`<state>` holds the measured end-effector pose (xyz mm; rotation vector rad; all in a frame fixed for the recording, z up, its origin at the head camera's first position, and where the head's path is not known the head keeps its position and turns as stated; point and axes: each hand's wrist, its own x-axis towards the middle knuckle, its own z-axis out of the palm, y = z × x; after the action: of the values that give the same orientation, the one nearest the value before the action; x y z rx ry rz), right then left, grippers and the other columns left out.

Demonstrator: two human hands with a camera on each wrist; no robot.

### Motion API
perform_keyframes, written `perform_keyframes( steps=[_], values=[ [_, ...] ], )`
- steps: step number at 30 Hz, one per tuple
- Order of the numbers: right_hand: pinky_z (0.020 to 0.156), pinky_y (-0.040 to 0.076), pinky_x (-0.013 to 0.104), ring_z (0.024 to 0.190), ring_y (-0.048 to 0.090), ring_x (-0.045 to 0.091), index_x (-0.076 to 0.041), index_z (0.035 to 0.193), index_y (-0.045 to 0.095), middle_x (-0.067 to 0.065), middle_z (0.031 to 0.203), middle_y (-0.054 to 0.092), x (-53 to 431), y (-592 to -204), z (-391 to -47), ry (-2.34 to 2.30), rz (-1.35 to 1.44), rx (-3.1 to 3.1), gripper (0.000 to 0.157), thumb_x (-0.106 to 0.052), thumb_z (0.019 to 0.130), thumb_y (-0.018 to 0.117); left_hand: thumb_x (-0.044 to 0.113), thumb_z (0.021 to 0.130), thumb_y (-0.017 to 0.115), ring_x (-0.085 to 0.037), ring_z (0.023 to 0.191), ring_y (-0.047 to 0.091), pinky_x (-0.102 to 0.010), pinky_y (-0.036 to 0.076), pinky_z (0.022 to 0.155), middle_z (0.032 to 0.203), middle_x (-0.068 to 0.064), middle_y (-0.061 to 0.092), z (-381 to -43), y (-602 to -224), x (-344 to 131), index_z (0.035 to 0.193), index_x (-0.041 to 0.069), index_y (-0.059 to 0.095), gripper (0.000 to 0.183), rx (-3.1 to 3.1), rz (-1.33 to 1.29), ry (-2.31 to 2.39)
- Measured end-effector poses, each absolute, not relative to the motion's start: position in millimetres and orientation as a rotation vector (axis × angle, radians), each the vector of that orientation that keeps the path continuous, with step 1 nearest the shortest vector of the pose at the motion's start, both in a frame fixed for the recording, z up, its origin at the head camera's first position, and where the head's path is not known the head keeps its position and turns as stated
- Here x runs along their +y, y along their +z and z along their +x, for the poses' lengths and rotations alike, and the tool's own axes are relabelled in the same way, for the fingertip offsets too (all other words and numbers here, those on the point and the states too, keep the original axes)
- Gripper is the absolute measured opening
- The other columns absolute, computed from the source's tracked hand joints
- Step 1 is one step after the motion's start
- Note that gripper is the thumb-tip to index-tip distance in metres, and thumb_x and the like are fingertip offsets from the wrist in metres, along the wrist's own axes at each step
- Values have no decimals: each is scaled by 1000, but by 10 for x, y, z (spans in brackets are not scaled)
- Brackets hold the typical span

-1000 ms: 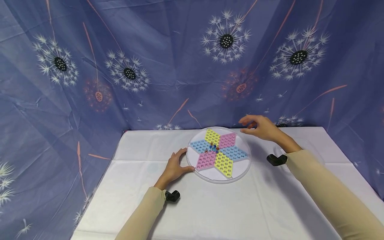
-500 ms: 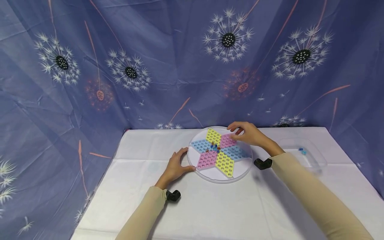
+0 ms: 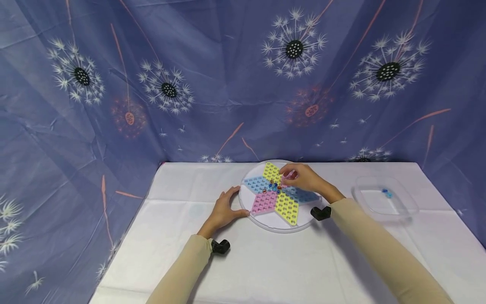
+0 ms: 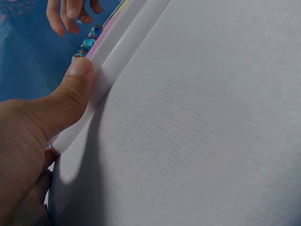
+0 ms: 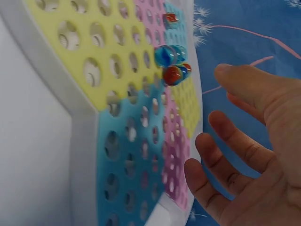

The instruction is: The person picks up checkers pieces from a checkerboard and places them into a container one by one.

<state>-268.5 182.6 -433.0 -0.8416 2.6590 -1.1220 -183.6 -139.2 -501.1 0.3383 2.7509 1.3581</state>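
A round white Chinese checkers board (image 3: 255, 219) lies on the table, its star in yellow, pink and blue, full of holes. My left hand (image 3: 222, 213) rests at the board's left edge, thumb on the rim in the left wrist view and fingers spread. Several glass marbles (image 5: 174, 75) sit near the star's middle. My right hand (image 3: 301, 178) is over the pink and blue points on the right, thumb and index finger close together. Between its fingertips in the left wrist view shows a small blue marble (image 4: 84, 19); the thumb hides this spot in the right wrist view.
A clear plastic container (image 3: 408, 211) stands on the right of the table with a few blue marbles (image 3: 387, 193) in it. White cloth covers the table (image 3: 265, 270). A blue dandelion-print curtain (image 3: 220, 76) hangs behind and on the left.
My right hand has moved left and down from beyond the board's right edge to over its star, near the marbles. The container has come into fuller view. My left hand stays at the rim.
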Motion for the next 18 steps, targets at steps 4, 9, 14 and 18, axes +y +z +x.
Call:
perform_keyframes(
  steps=[4, 9, 14, 18],
  values=[
    [81, 57, 39, 86, 64, 20, -3, 121, 72, 12, 105, 72, 1795, -4423, -2708, -1069, -835, 2680, 32, -15, 92, 78, 31, 77, 92, -51, 151, 18, -59, 18, 125, 163, -19, 36, -1833, -4994, -1384, 156, 8, 42, 96, 2746, 341, 1366],
    [81, 56, 38, 87, 63, 18, -6, 115, 75, 8, 105, 73, 1760, -4486, -2691, -1008, -821, 2689, 23, -15, 93, 77, 31, 78, 92, -52, 151, 19, -59, 19, 125, 162, -20, 36, -1830, -4999, -1376, 156, 8, 42, 96, 2750, 349, 1358],
    [79, 54, 35, 87, 61, 18, -7, 107, 77, 4, 100, 72, 1745, -4518, -2677, -1001, -853, 2704, 17, -13, 92, 79, 31, 77, 92, -52, 151, 18, -60, 19, 124, 163, -20, 35, -1824, -4982, -1372, 156, 9, 43, 95, 2741, 334, 1372],
    [76, 53, 33, 84, 60, 18, -7, 101, 78, 0, 93, 72, 1736, -4552, -2693, -1014, -908, 2703, 12, -11, 91, 79, 31, 77, 92, -53, 151, 17, -61, 19, 124, 163, -19, 35, -1826, -4972, -1374, 156, 9, 43, 95, 2740, 321, 1377]
  ],
)
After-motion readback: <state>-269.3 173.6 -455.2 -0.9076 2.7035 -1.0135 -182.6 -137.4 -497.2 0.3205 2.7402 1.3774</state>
